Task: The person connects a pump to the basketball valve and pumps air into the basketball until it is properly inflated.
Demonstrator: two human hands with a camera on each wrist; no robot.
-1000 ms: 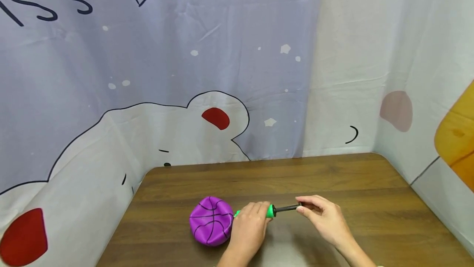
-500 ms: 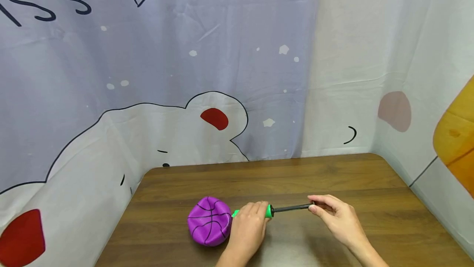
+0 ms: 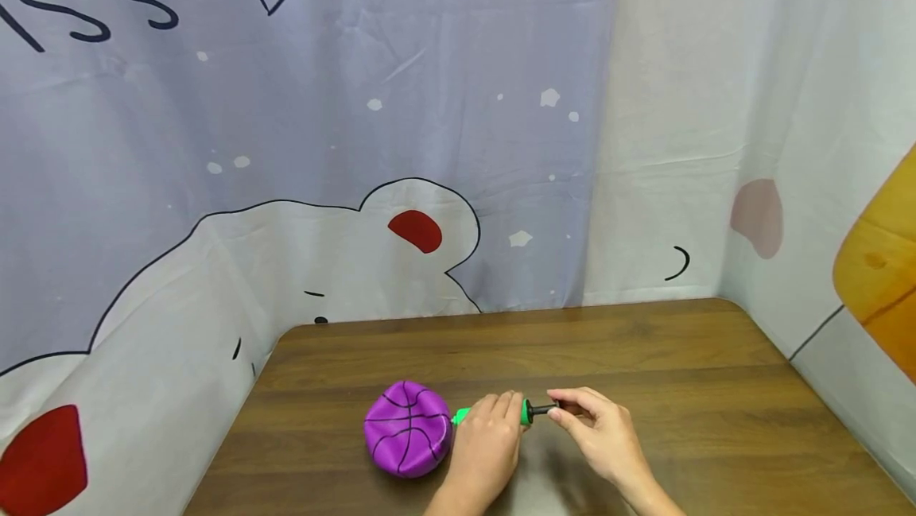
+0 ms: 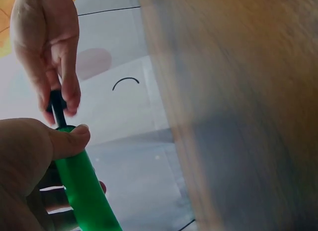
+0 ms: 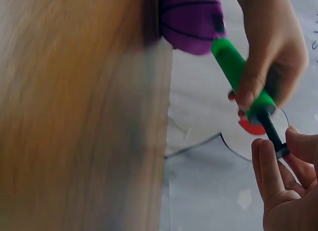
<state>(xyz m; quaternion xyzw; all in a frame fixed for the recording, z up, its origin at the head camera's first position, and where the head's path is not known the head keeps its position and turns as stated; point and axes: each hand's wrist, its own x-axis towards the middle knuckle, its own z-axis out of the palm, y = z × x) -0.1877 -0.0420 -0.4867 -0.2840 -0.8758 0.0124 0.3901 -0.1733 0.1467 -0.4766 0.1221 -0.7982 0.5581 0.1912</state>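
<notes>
A purple ball (image 3: 408, 430) with black basketball lines, dented and soft-looking, sits on the wooden table at the left. The nozzle end of a green hand pump (image 5: 229, 62) meets its right side. My left hand (image 3: 487, 444) grips the pump's green barrel, thumb along its end in the left wrist view. At the pump's other end, my right hand (image 3: 599, 438) pinches the black handle (image 5: 281, 150) between thumb and fingers. Only a short length of the black rod (image 3: 542, 409) shows between barrel and handle.
The brown wooden table (image 3: 644, 357) reaches back to a hanging cloth (image 3: 529, 182) printed with cartoon bears, which also closes off the left and right sides.
My right hand first drew the handle out to the right, lengthening the visible rod, then pushed it back left toward the barrel. The left hand and ball stay nearly in place.
</notes>
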